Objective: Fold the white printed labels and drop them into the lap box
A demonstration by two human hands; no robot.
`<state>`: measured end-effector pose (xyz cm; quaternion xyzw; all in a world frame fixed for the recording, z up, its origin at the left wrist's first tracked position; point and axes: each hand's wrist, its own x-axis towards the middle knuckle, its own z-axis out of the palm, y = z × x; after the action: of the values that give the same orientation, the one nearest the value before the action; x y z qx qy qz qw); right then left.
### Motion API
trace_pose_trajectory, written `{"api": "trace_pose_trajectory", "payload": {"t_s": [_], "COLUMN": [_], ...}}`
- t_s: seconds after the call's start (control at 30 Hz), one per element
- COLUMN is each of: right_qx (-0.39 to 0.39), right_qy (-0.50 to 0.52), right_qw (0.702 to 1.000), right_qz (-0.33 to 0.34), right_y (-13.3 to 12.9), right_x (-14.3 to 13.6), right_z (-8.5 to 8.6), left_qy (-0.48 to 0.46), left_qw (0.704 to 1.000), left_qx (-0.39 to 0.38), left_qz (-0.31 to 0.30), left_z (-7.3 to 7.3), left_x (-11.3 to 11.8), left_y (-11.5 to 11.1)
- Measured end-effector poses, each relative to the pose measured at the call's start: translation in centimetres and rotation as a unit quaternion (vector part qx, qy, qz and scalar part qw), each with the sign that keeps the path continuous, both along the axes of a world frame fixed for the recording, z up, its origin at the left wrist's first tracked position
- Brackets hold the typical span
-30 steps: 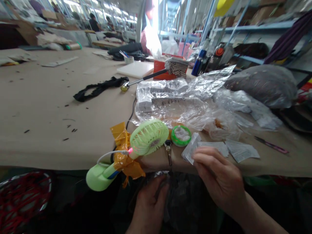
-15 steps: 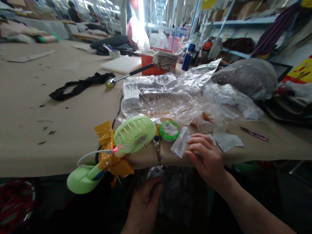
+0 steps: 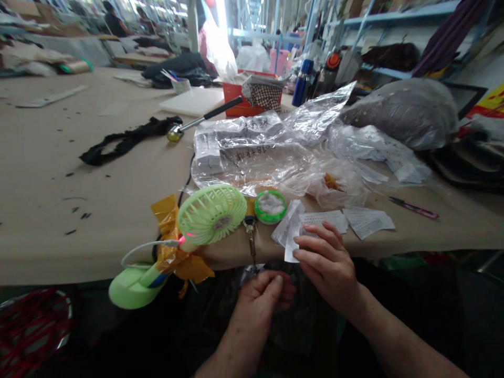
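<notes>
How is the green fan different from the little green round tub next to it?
The fan is pale green, much bigger, and stands tilted on a handle wrapped in orange tape. The tub is brighter green, small, and lies flat with white stuff inside. The fan has a slotted grille; the tub is open-topped. Both are round, green and near the table edge.

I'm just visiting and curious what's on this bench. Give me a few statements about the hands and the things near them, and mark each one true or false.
1. The right hand rests its fingers on small white paper slips at the table edge. True.
2. The little fan is blue. False: it is light green, with yellow tape on its stem.
3. The left hand is below the table edge, over dark material. True.
4. The round green container lies left of the fan. False: it lies right of it.
</notes>
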<state>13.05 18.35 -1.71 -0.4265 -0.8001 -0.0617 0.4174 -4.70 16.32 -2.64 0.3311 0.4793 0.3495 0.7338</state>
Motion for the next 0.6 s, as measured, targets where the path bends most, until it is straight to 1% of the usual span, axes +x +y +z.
{"api": "trace_pose_trajectory", "payload": {"t_s": [0.07, 0.1, 0.13, 0.2, 0.3, 0.37, 0.43, 0.5, 0.53, 0.6], "right_qx": [-0.007, -0.016, -0.025, -0.038, -0.043, -0.048, -0.058, -0.071, -0.073, -0.064], "right_qy": [0.002, 0.001, -0.001, -0.003, -0.011, -0.022, -0.046, -0.090, -0.114, -0.147], "right_qw": [0.999, 0.999, 0.998, 0.996, 0.996, 0.997, 0.997, 0.989, 0.983, 0.975], "right_qz": [0.032, 0.048, 0.063, 0.079, 0.082, 0.055, -0.014, -0.095, -0.125, -0.152], "right_y": [-1.1, -1.7, -2.4, -3.6, -4.3, -3.9, -2.9, -1.9, -1.5, -0.9], "right_x": [0.1, 0.1, 0.1, 0.0, 0.4, 1.1, 2.1, 2.8, 3.0, 3.1], "right_z": [0.0, -0.1, -0.1, -0.1, 0.0, 0.3, 0.6, 0.8, 0.8, 0.8], "left_qy": [-0.129, -0.179, -0.216, -0.244, -0.233, -0.209, -0.165, -0.111, -0.088, -0.062], "left_qw": [0.989, 0.980, 0.972, 0.964, 0.964, 0.968, 0.977, 0.985, 0.987, 0.989], "left_qx": [-0.068, -0.085, -0.094, -0.106, -0.126, -0.134, -0.135, -0.135, -0.136, -0.137], "left_qz": [0.006, 0.009, 0.012, 0.019, 0.037, 0.033, 0.015, 0.003, 0.003, 0.003], "left_z": [0.9, 1.3, 1.6, 2.0, 2.1, 2.0, 2.0, 1.9, 1.9, 1.8], "left_x": [0.9, 1.3, 1.7, 2.4, 3.3, 3.5, 3.6, 3.6, 3.7, 3.8], "left_y": [0.3, 0.5, 0.6, 1.0, 1.4, 1.5, 1.4, 1.3, 1.2, 1.2]}}
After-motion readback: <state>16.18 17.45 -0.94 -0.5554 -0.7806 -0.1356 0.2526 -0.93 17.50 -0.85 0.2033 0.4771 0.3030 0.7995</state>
